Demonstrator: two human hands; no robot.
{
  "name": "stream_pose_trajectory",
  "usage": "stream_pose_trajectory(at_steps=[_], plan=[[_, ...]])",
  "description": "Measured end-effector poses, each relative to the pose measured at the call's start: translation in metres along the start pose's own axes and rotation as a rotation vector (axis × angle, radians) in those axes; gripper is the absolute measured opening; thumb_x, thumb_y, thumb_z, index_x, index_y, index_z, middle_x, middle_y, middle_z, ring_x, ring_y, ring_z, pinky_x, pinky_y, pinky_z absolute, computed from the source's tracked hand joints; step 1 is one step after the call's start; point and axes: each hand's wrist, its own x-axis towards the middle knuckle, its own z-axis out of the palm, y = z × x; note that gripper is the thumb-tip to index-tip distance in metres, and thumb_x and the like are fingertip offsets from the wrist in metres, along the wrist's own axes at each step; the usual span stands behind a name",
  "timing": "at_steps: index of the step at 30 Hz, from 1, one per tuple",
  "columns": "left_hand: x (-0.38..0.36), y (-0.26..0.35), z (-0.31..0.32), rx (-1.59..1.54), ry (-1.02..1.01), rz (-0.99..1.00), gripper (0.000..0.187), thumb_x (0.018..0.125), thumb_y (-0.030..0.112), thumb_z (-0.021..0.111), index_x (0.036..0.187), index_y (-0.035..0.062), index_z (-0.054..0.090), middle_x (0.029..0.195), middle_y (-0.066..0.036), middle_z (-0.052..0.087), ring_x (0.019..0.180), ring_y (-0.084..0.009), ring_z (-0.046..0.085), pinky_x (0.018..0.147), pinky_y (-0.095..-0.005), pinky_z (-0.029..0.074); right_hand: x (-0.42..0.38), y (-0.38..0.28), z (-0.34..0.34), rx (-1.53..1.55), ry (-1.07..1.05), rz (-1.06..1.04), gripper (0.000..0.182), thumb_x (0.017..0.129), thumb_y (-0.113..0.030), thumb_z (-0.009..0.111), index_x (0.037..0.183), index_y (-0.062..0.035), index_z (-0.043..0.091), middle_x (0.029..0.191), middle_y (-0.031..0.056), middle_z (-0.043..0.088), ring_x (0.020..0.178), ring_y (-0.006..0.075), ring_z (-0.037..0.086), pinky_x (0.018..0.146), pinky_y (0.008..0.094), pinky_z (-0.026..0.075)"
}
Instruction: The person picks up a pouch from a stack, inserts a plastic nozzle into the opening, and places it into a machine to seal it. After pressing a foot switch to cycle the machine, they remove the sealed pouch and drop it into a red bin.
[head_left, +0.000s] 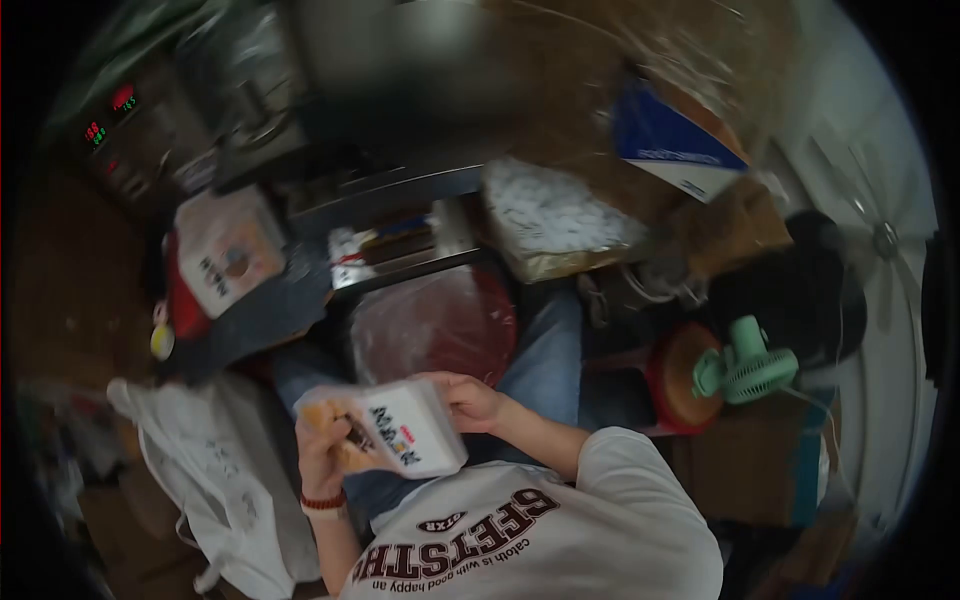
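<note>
1. The white packet [405, 440] with a printed label sits at lower centre of the frame, just above the person's shirt, tilted so that its label faces up. It is slightly blurred, so the print cannot be read.
2. The left hand [322, 445], with a red band at the wrist, grasps the packet's left end, its fingers curled around the orange-tinted edge.
3. The right hand [472, 402] closes on the packet's upper right corner, its thumb lying along the top edge.
4. Judging from this grip, the packet is handled best with both ends supported and the thumbs kept off the label. Light pressure should do, since the wrapper looks soft and could crease or slip.
5. Just above the hands, a round red container [440, 325] under clear film rests by the knee in blue jeans [545, 350].
6. At upper left of the frame, a second, similar packet [230, 255] lies on a dark surface, well apart from the one being held.
7. A clear bag of small white pieces [555, 215] sits above centre, right of a dark tray.
8. A white carrier bag [220, 470] slumps at lower left, near the left forearm.
9. A small green fan [745, 365] stands at right, and a blue box [670, 140] lies at upper right.
</note>
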Motion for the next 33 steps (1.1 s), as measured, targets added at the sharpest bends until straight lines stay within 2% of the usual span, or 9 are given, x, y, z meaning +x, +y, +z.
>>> stream_pose_trajectory(at_steps=[4,7,10,12,13,15,20,24,33], plan=[[0.001,-0.005,-0.034,-0.198,-0.029,0.009,0.062,0.077,-0.002,0.065,0.133,0.0021,0.037,0.122,-0.011,0.054,0.11,-0.0236,0.056,0.094,-0.036,0.048,-0.098,-0.127,0.1,-0.707,-0.367,-0.655,0.018,0.093,-0.017,0.052,0.083,-0.0033,0.052,0.068,0.0076,0.052,0.053,0.0141,0.044,0.05,0.0288,0.033],[0.013,0.011,-0.038,-0.115,-0.054,0.076,0.063,0.078,0.001,0.066,0.133,0.0016,0.036,0.119,-0.012,0.055,0.108,-0.0235,0.057,0.095,-0.0354,0.047,-0.178,-0.19,0.177,-1.727,0.955,-1.329,0.029,0.093,-0.03,0.056,0.086,-0.0018,0.059,0.072,0.0057,0.058,0.058,0.0106,0.053,0.054,0.0257,0.043],[0.021,0.029,-0.025,0.076,0.051,0.185,0.064,0.077,0.006,0.071,0.131,0.0015,0.037,0.112,-0.01,0.056,0.101,-0.0206,0.059,0.09,-0.0311,0.048,-0.224,-0.278,0.175,-2.194,1.41,-1.127,0.029,0.093,-0.028,0.056,0.086,-0.0005,0.062,0.076,0.0092,0.06,0.062,0.017,0.058,0.058,0.0288,0.045],[0.028,0.042,-0.021,0.252,-0.056,0.231,0.06,0.075,0.008,0.073,0.124,0.0018,0.04,0.106,-0.007,0.056,0.095,-0.0169,0.059,0.084,-0.0269,0.047,-0.239,-0.311,0.149,-2.63,1.885,-0.038,0.027,0.093,-0.024,0.055,0.086,0.0003,0.063,0.077,0.0139,0.061,0.067,0.0249,0.061,0.064,0.0315,0.047],[0.028,0.046,-0.014,0.282,-0.002,0.244,0.055,0.073,0.008,0.075,0.117,0.0021,0.043,0.1,-0.005,0.056,0.092,-0.0137,0.058,0.081,-0.0247,0.046,-0.234,-0.299,0.153,-2.857,1.891,-0.397,0.025,0.092,-0.023,0.055,0.086,0.0003,0.064,0.076,0.0148,0.062,0.068,0.0278,0.061,0.065,0.0326,0.048],[0.032,0.049,-0.017,0.393,0.006,0.305,0.053,0.071,0.009,0.077,0.114,0.0022,0.046,0.097,-0.004,0.056,0.09,-0.0122,0.057,0.08,-0.0245,0.046,-0.195,-0.243,0.175,-2.443,1.629,-1.11,0.02,0.088,-0.019,0.061,0.084,0.0004,0.066,0.075,0.0155,0.063,0.069,0.0286,0.062,0.067,0.0326,0.049],[0.04,0.082,-0.015,0.637,0.053,0.462,0.052,0.064,0.003,0.082,0.107,0.004,0.053,0.098,-0.001,0.058,0.089,-0.0094,0.056,0.079,-0.0238,0.046,-0.028,-0.104,0.161,-2.214,-0.147,-0.595,0.055,0.071,-0.023,0.078,0.117,-0.0006,0.059,0.108,0.0156,0.062,0.097,0.031,0.061,0.082,0.0363,0.05],[0.067,0.106,-0.015,0.8,0.063,0.643,0.051,0.066,0.002,0.082,0.109,0.0044,0.055,0.097,-0.001,0.06,0.089,-0.009,0.057,0.078,-0.0242,0.048,0.117,-0.059,0.131,-2.524,-0.182,-1.075,0.064,0.072,-0.03,0.076,0.124,-0.0008,0.051,0.105,0.0166,0.062,0.096,0.0334,0.06,0.088,0.0448,0.047],[0.144,0.129,-0.094,0.987,0.426,0.972,0.074,0.066,0.017,0.083,0.129,0.0051,0.046,0.123,-0.01,0.054,0.112,-0.0205,0.054,0.094,-0.0351,0.042,0.279,-0.035,0.088,-2.75,0.035,-0.708,0.038,0.074,-0.027,0.069,0.101,-0.005,0.056,0.103,0.0114,0.062,0.096,0.03,0.059,0.08,0.0389,0.046]])
